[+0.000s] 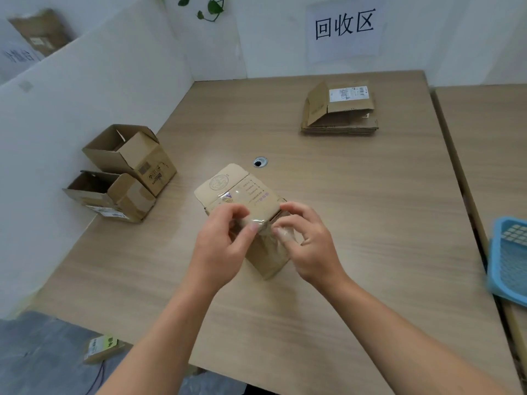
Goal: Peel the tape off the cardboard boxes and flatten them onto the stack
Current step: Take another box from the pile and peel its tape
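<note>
A small brown cardboard box (242, 192) with printed text and clear tape (258, 220) across it stands at the middle of the wooden table (356, 195). My left hand (219, 246) grips the box's near left side, thumb on the taped edge. My right hand (308, 246) pinches a crumpled piece of clear tape at the box's near right corner. The stack of flattened boxes (340, 121) lies at the far right of the table, its top piece partly lifted.
Two open cardboard boxes (131, 155) (111, 196) sit at the table's left edge by the white partition. A blue plastic basket (510, 258) lies at the right. A cable hole (260, 161) is behind the box. Another box (102, 347) lies on the floor.
</note>
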